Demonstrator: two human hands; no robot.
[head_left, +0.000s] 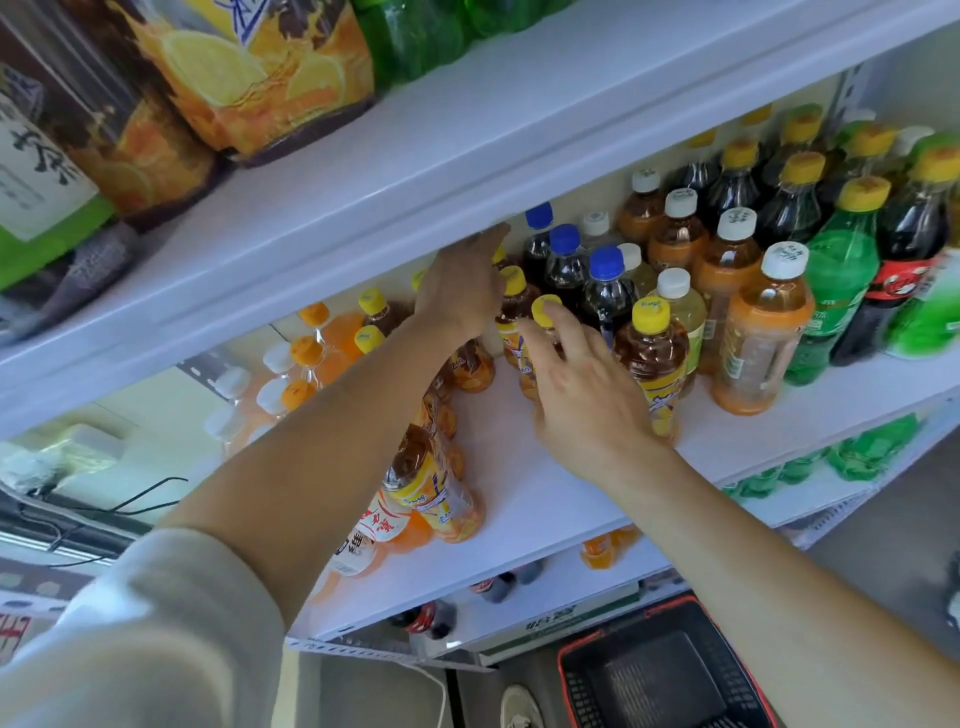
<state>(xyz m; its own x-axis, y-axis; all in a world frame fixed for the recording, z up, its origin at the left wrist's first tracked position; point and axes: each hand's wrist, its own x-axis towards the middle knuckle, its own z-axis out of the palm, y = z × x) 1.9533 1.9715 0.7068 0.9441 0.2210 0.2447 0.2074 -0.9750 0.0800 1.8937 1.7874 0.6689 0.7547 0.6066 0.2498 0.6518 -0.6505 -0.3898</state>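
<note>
Small iced-tea bottles with yellow caps stand on a white shelf (524, 467). My left hand (460, 291) reaches deep under the upper shelf, fingers stretched toward the back beside one yellow-capped bottle (514, 291). My right hand (582, 384) hovers with fingers spread, and its fingertips touch another yellow-capped bottle (545, 309). Neither hand plainly grips anything. A further iced-tea bottle (654, 358) stands just right of my right hand. More of them (431, 483) line up below my left forearm.
Blue-capped dark sodas (605, 280), white-capped orange tea bottles (758, 338), green sodas (836, 291) and colas fill the shelf's right side. Orange sodas (332, 338) stand at the left. Large bottles sit on the upper shelf (415, 156). A black basket with a red rim (660, 670) lies on the floor.
</note>
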